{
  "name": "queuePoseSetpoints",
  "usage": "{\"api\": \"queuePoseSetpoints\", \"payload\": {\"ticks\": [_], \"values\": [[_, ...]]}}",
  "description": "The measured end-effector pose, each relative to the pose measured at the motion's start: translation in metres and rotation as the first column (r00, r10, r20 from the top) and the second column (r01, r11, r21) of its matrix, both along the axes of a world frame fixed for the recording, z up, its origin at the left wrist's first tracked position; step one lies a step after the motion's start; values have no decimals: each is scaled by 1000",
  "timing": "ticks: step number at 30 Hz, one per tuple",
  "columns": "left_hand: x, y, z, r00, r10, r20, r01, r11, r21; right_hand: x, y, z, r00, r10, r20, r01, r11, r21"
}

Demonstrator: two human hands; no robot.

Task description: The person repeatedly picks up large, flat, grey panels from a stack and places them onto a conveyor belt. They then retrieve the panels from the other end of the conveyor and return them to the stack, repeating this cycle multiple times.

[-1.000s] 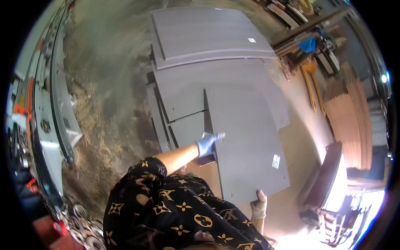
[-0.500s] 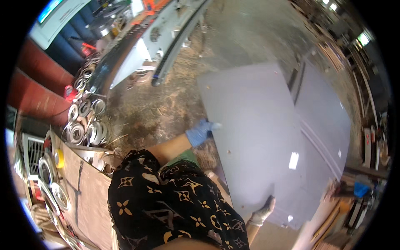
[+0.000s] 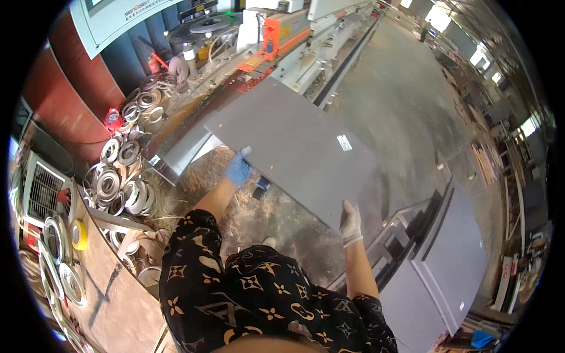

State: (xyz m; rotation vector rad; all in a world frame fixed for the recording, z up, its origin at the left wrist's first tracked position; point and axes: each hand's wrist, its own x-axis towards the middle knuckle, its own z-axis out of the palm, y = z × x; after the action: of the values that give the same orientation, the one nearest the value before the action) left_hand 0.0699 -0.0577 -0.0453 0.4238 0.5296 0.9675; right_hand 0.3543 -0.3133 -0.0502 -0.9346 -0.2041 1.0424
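A large grey panel with a small white label is held up in front of me, its far left part over the dark bed of a long machine. My left hand, in a blue glove, grips the panel's near edge toward its left end, thumb on top. On the near right corner my right hand, in a pale glove, is closed with its thumb on the upper face. The fingers of both hands are hidden underneath. More grey panels lie stacked at the right, apart from the held one.
The machine has an orange guard and a long dark rail running away from me. Rolls of edge banding pile up at the left, near a wooden board with a yellow tape roll. Timber lines the far right.
The panel has come off the stack at the right and swung left toward the machine, both hands still holding it. My view has turned up, showing more of the machine.
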Motion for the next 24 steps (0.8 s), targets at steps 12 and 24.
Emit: {"api": "queuePoseSetpoints", "payload": {"ticks": [12,24], "values": [[41,162,-38,906,341,-250,-395,893,-213,54,220,-52,957,165,-240,-238,918,-316],[93,222,-78,783,549,-291,-615,755,-229,68,280,-25,966,1,-258,-163,776,-609]]}}
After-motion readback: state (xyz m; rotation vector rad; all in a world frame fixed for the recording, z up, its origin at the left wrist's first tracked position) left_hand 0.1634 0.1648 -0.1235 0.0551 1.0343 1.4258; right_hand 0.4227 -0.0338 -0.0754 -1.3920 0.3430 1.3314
